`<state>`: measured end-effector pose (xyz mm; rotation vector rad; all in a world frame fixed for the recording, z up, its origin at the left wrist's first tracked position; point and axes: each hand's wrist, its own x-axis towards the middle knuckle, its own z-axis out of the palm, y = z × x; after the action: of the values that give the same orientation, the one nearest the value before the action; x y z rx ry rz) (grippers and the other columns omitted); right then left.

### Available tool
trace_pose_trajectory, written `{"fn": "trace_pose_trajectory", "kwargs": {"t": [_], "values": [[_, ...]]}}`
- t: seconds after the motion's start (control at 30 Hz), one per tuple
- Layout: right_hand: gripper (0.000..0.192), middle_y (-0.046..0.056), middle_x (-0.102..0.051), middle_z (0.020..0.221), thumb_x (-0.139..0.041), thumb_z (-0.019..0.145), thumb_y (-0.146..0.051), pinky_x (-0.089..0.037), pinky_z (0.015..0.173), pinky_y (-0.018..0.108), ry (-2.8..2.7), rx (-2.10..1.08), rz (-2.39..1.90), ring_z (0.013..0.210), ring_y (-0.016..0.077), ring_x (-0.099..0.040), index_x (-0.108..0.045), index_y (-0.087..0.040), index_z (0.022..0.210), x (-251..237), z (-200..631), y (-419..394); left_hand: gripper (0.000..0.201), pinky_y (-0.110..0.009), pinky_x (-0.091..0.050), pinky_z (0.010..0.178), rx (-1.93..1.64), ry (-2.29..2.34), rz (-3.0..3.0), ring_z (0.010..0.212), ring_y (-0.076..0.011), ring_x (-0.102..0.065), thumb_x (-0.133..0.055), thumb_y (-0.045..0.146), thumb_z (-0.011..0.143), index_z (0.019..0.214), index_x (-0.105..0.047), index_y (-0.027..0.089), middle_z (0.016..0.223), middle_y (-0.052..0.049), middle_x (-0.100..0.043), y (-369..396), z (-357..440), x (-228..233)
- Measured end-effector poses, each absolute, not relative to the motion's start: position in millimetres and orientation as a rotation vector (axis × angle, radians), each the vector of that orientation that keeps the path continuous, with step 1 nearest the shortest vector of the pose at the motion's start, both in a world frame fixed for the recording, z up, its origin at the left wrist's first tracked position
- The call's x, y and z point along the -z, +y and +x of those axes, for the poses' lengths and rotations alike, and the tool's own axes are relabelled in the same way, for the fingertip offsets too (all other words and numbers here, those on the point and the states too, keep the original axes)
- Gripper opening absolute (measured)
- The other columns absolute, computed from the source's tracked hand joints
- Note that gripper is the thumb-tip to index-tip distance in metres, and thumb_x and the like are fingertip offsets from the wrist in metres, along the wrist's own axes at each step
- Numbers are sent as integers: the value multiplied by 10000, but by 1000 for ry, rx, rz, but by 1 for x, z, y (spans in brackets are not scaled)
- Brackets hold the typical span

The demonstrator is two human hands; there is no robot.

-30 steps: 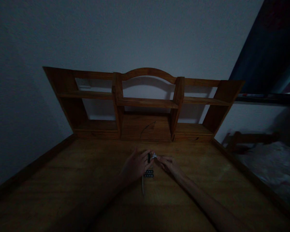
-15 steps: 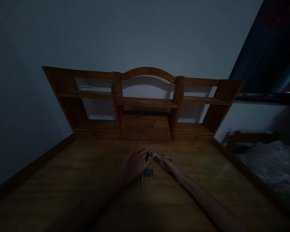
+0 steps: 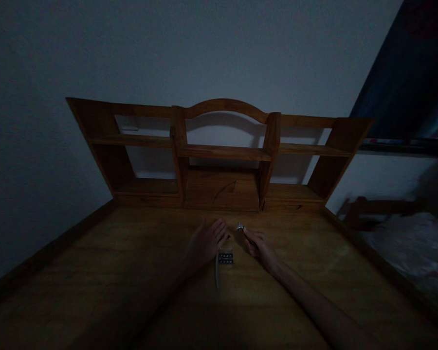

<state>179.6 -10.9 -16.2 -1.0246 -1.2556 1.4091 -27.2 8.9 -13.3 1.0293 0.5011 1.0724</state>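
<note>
My right hand (image 3: 256,244) is closed around the dark handle of a small tool with a shiny silver head (image 3: 240,226); it may be an adjustable wrench, but the dimness hides its exact form. To its left, low over the desk, is my left hand (image 3: 207,241), fingers together and pointing right. A small black piece (image 3: 228,236) pokes out at its fingertips, mostly covered by the fingers. The silver head is apart from the left hand. Just below lies a small clear case (image 3: 225,258) with two rows of light spots on black. Beside the case runs a thin pale tube or strip (image 3: 216,274).
A wooden shelf unit (image 3: 224,154) stands at the back of the wooden desk (image 3: 295,291), against the wall. Raised edges border the desk's sides. On the right are a dark curtain (image 3: 390,73) and a pile covered in clear plastic (image 3: 419,253). The light is dim.
My right hand has drawn the silver tool head away from my left fingers, to the right and slightly up. The black piece at my left hand shows less than before.
</note>
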Motion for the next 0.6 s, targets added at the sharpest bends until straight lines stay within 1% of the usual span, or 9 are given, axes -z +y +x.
{"fn": "trace_pose_trajectory", "kwargs": {"t": [0.07, 0.13, 0.17, 0.23, 0.3, 0.33, 0.43, 0.53, 0.6], "values": [[504, -36, -364, 513, -581, 826, -582, -96, 457, 272, -1241, -1411, -1041, 448, 74, -259, -472, -168, 560, 19, 180, -9, 728, -503, -152, 1163, -1020, 438, 931, 1403, -284, -281, -328, 726, 829, 1234, -566, 170, 1448, -138, -430, 15, -27, 17], [515, -39, -355, 502, -571, 825, -596, -90, 451, 274, -1232, -1426, -1032, 438, 73, -249, -468, -170, 554, 21, 181, -8, 756, -484, -189, 1155, -1022, 433, 921, 1390, -276, -310, -298, 732, 835, 1270, -532, 160, 1457, -147, -413, 19, -27, 19], [524, -41, -345, 493, -563, 826, -603, -89, 446, 275, -1232, -1430, -1025, 432, 74, -243, -460, -173, 546, 21, 181, -7, 720, -477, -201, 1151, -1052, 462, 959, 1382, -272, -324, -327, 714, 841, 1267, -534, 173, 1450, -136, -424, 20, -27, 19], [533, -45, -328, 481, -547, 832, -610, -88, 437, 277, -1235, -1432, -1010, 423, 76, -235, -444, -178, 537, 21, 182, -7, 571, -455, -216, 1147, -1134, 557, 1072, 1356, -264, -361, -455, 625, 845, 1220, -570, 210, 1416, -97, -469, 19, -28, 20], [530, -47, -321, 484, -545, 835, -609, -84, 432, 277, -1223, -1433, -1010, 420, 76, -229, -436, -182, 540, 20, 183, -7, 419, -435, -257, 1127, -1235, 731, 1222, 1288, -252, -433, -569, 492, 835, 1162, -599, 232, 1333, -67, -538, 17, -29, 22], [527, -48, -319, 488, -548, 833, -608, -81, 431, 276, -1211, -1435, -1015, 419, 75, -224, -436, -182, 544, 19, 183, -7, 377, -431, -296, 1101, -1272, 852, 1325, 1231, -247, -478, -594, 438, 829, 1145, -603, 232, 1273, -63, -570, 16, -30, 23], [535, -52, -303, 488, -546, 830, -615, -71, 428, 273, -1179, -1440, -1023, 416, 72, -208, -431, -181, 538, 17, 185, -8, 330, -420, -423, 958, -1256, 1268, 1757, 1025, -235, -559, -585, 357, 829, 1124, -598, 209, 1077, -68, -611, 14, -32, 29], [523, -56, -300, 498, -557, 825, -610, -76, 425, 263, -1146, -1431, -1005, 422, 70, -214, -436, -180, 552, 14, 185, -10, 326, -377, -443, 902, -1116, 1394, 2027, 993, -222, -548, -564, 280, 824, 1137, -579, 191, 1079, -77, -584, 13, -34, 34], [470, -64, -306, 518, -618, 799, -577, -86, 422, 255, -1125, -1422, -981, 428, 67, -216, -457, -181, 601, 13, 184, -10, 324, -350, -449, 880, -1061, 1407, 2094, 989, -210, -546, -533, 258, 837, 1153, -564, 194, 1099, -77, -575, 11, -35, 35]]}}
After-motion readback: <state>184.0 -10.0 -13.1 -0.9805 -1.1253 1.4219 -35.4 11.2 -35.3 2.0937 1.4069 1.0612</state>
